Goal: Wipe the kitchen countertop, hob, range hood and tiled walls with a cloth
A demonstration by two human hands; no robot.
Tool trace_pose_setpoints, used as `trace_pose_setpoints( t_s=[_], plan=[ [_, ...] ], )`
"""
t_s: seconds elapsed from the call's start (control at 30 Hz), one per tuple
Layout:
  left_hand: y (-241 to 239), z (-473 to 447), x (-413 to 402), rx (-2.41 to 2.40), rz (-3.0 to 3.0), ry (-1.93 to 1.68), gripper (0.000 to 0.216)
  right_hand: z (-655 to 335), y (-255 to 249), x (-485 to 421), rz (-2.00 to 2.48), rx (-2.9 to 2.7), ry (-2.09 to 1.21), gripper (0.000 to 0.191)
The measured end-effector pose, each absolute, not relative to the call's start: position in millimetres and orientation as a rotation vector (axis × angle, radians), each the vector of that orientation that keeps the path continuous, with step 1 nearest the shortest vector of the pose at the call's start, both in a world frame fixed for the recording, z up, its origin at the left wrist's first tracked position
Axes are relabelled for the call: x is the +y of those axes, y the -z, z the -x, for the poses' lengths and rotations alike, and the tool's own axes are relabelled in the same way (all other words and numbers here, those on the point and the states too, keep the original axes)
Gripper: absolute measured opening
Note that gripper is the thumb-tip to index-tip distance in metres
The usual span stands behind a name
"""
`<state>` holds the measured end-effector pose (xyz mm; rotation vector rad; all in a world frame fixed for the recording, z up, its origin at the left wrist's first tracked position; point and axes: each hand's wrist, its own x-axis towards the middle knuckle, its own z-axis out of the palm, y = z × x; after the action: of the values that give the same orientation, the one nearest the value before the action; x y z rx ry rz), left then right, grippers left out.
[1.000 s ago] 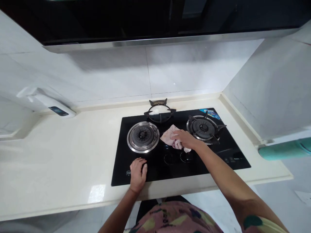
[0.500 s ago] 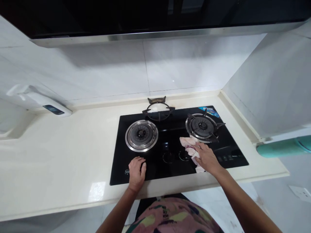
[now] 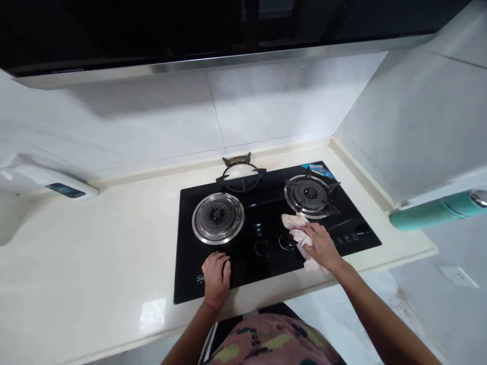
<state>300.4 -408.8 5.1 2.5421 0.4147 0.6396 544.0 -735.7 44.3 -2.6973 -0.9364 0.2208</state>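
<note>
A black glass gas hob [image 3: 342, 238] is set into a cream counter [image 3: 95, 263]. My right hand [image 3: 321, 245] presses a crumpled pale pink cloth [image 3: 294, 225] onto the glass, just in front of the right burner [image 3: 310, 195] and beside the two knobs [image 3: 274, 246]. My left hand [image 3: 216, 274] rests palm down with fingers curled on the hob's front left corner, holding nothing. The left burner [image 3: 217, 218] has no grate on it. A loose black pan grate [image 3: 239, 175] leans at the hob's back edge.
A dark range hood [image 3: 190, 35] hangs overhead above the white tiled wall. A white device with a dark screen [image 3: 57, 187] is fixed at the left. A teal cylinder [image 3: 433, 213] pokes out at the right, past the counter's end.
My right hand slid the cloth from the hob's middle, between the burners, to the front right near the knobs. My left hand stayed put. The view shifted slightly.
</note>
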Motion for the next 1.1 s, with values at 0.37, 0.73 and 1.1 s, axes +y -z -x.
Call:
trace_pose_setpoints(
  t_s=[0.37,0.73,1.1],
  plan=[
    [-9,-303,-411,0.341,-2.568,-0.553,0.030,-566,-60,-709,2.995,-0.760,-0.496,0.085],
    [-14,-308,-409,0.323,-2.564,-0.435,0.027,-551,-60,-721,2.866,-0.806,-0.424,0.065],
    [-14,-308,-408,0.316,-2.532,-0.415,0.026,-482,-45,-771,3.056,-0.029,-0.163,0.057]
  ],
)
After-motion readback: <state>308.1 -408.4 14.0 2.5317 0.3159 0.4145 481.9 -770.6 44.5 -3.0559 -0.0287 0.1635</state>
